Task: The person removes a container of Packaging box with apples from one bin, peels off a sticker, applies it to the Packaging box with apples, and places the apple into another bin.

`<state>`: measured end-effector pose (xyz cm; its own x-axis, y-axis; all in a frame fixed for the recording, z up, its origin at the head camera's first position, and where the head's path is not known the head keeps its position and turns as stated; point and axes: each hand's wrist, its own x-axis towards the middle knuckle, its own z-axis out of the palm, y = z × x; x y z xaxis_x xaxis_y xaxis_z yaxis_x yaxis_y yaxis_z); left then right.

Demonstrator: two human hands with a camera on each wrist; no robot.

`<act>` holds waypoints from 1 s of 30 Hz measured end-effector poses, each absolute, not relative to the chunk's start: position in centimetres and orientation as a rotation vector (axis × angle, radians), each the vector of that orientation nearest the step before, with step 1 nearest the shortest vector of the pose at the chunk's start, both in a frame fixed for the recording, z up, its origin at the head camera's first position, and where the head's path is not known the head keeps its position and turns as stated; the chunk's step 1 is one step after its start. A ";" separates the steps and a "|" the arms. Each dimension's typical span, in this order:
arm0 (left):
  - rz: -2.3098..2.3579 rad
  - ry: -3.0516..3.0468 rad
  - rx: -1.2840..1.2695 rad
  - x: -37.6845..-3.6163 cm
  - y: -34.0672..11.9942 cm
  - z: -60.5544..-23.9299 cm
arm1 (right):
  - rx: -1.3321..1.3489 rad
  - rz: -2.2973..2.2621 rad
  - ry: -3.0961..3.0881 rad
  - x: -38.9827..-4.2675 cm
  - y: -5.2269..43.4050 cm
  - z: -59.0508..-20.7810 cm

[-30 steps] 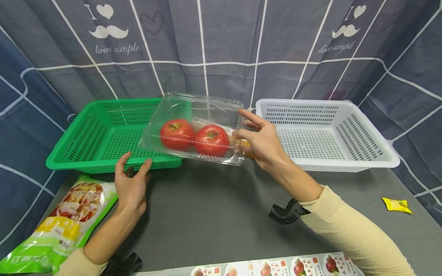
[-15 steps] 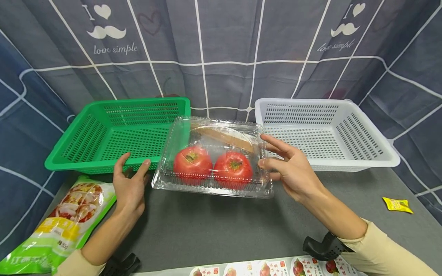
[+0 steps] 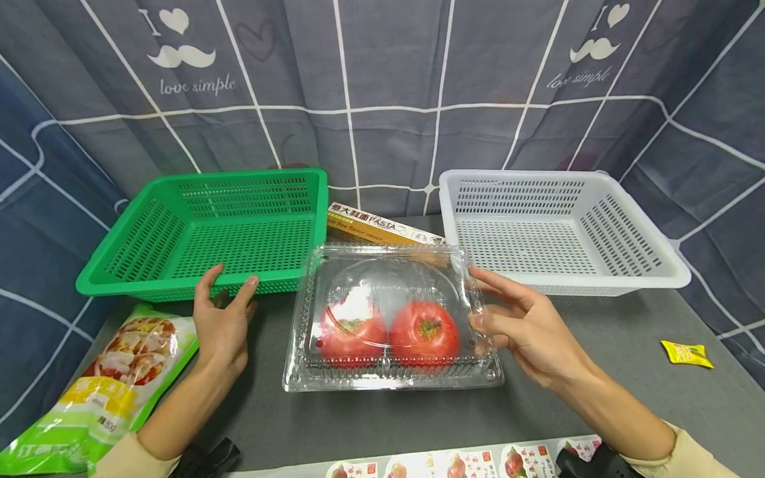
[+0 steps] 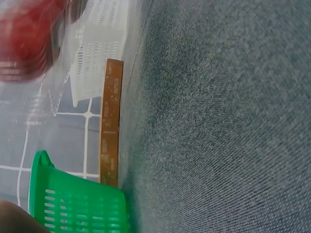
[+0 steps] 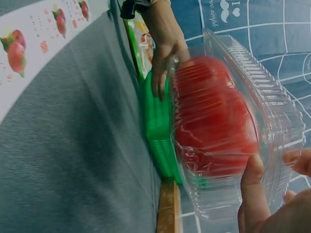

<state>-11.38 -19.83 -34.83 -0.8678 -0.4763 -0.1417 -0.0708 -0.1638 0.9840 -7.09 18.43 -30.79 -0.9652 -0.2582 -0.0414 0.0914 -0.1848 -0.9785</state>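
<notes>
My right hand (image 3: 534,335) grips the right end of a clear plastic clamshell box (image 3: 391,383), with fingers and thumb on its side wall. Inside it, two red apples (image 3: 425,335) sit side by side. The box is held above the table and tilted, as the right wrist view shows, where the thumb (image 5: 252,187) presses on the clear wall. At the front rim of the green basket (image 3: 287,282) is my left hand (image 3: 222,325), thumb and forefinger spread apart. It holds nothing.
A white basket (image 3: 568,282) stands back right. A pasta box (image 3: 382,226) lies between the baskets, partly behind the clamshell. A green food bag (image 3: 113,385) is on the left, a small yellow packet (image 3: 687,354) on the right. Fruit-printed strip (image 3: 442,461) runs along the front.
The clamshell box with the apples has come toward me, down and to the right in my right hand, uncovering the pasta box. My left hand has stayed at the green basket's rim.
</notes>
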 end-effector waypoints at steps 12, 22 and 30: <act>-2.094 -1.867 0.615 -11.2 -19.9 -34.9 | -0.292 -2.151 1.860 -5.9 19.5 -33.1; -2.093 -1.887 0.612 -11.2 -19.9 -34.8 | -0.074 -2.054 1.901 -6.7 18.6 -34.3; -2.087 -1.893 0.628 -11.2 -19.9 -34.7 | 0.032 -1.953 1.979 -7.5 18.4 -34.7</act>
